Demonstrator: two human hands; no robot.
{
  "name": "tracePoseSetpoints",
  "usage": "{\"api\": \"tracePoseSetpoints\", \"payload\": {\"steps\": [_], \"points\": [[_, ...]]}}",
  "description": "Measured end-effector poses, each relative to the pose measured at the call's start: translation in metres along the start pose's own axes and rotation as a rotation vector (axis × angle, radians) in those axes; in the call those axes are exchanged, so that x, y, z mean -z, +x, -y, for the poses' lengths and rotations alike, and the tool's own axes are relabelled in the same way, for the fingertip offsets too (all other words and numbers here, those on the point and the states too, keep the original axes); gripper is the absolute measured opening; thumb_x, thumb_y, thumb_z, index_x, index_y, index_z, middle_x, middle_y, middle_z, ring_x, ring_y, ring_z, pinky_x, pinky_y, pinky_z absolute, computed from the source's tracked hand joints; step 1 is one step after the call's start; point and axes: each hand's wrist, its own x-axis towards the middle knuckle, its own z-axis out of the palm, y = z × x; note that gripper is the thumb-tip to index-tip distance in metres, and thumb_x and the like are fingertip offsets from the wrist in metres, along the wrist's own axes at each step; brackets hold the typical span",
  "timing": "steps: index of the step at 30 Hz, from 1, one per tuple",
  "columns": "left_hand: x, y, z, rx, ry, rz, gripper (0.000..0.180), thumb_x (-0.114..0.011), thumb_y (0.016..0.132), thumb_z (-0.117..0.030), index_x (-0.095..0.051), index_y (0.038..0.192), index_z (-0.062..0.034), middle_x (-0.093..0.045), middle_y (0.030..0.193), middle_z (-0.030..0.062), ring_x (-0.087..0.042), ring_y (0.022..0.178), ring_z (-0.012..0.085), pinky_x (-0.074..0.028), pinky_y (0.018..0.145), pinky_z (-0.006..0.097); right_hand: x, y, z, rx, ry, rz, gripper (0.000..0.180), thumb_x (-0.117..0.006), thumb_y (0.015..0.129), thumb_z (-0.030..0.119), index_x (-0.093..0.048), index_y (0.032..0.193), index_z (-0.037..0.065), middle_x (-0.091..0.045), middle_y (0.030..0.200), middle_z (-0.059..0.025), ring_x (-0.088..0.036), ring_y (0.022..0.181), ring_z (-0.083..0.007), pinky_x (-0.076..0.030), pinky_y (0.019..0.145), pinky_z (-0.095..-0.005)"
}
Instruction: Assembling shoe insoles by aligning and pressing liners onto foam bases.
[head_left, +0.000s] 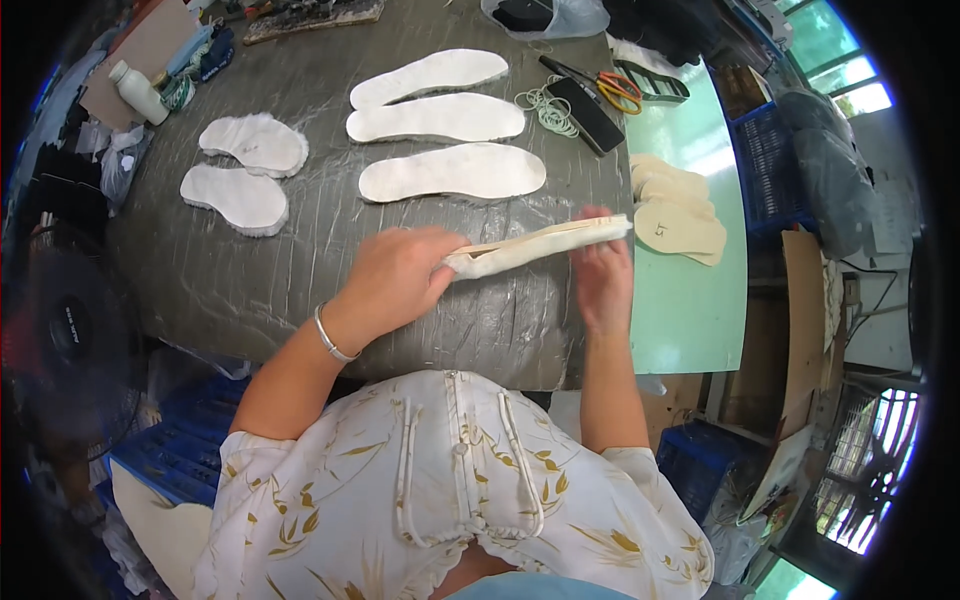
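Left hand [400, 278]: forearm slanted up from the lower left of the frame, wrist bent slightly, back of the hand turned upward; a silver bangle [327, 342] is worn, and the grip is clamped, thumb against curled fingers, on the left end of a pale insole piece [545, 247]. Right hand [606, 278]: forearm held nearly upright, right of centre; the grip is closed about the piece's other end, the fingers being partly hidden behind it. Pale insole piece: held aloft near the centre of the frame, edge toward the camera, right end set higher than the left; a long, narrow, slightly bowed profile is shown, with a cream fleecy band below, a thin tan layer above and a narrow dark gap near the left hand. Whether a single item or a stacked pair is held cannot be told. Three long white insoles [452, 173]: laid at upper centre, flat-faced, fleece-fringed. Two shorter white insoles [238, 198]: laid at upper left, fluffy at the edges. Tabletop [320, 290]: dark grey, covered with wrinkled, glossy film. Green panel [690, 320]: smooth, placed at right, topped by overlapped cream insole shapes [682, 232]. Black block [586, 116]: oblong, placed at upper right beside pale looped bands [553, 113] and orange-handled scissors.
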Motion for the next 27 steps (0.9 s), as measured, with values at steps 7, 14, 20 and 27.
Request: {"api": "tracePoseSetpoints", "payload": {"steps": [7,14,20,27], "points": [[-0.035,-0.015,0.035,0.06,0.128,0.082,0.022,-0.067,0.08,-0.01,-0.069,0.102,-0.0104,-0.067,0.089,0.0094,-0.063,0.079,0.0334,-0.048,0.072,0.044,-0.057,-0.026,0.024,0.682,-1.361,0.4,0.029,-0.073,0.078,0.003,-0.068,0.106,0.006,-0.065,0.113,-0.0105,-0.061,0.105,-0.0288,-0.045,0.097,-0.0401],[-0.046,-0.025,0.045,0.009,0.059,0.043,0.04,-0.077,0.079,-0.022,-0.064,0.115,-0.0101,-0.067,0.1,0.0063,-0.064,0.092,0.0268,-0.046,0.08,0.039,-0.079,-0.01,-0.014,0.67,-1.512,0.744,0.02,-0.074,0.079,0.014,-0.07,0.098,0.01,-0.065,0.1,-0.0037,-0.061,0.098,-0.0233,-0.043,0.099,-0.046],[-0.038,-0.03,0.062,0.027,-0.155,0.016,0.048,-0.081,0.075,-0.025,-0.065,0.117,-0.0071,-0.069,0.103,0.0113,-0.065,0.092,0.0314,-0.05,0.08,0.04,-0.085,-0.007,-0.019,0.709,-1.557,0.809,0.021,-0.074,0.078,0.011,-0.068,0.098,0.013,-0.065,0.102,-0.0014,-0.062,0.098,-0.0213,-0.042,0.101,-0.0489],[-0.04,-0.029,0.089,0.065,-0.537,0.126,0.023,-0.054,0.098,-0.011,-0.068,0.111,0.002,-0.068,0.101,0.0117,-0.064,0.089,0.0216,-0.05,0.079,0.031,-0.094,-0.005,-0.02,0.729,-1.582,0.907,0.018,-0.076,0.075,0.013,-0.067,0.09,0.013,-0.065,0.105,-0.0013,-0.061,0.101,-0.0198,-0.039,0.106,-0.0509]]}}
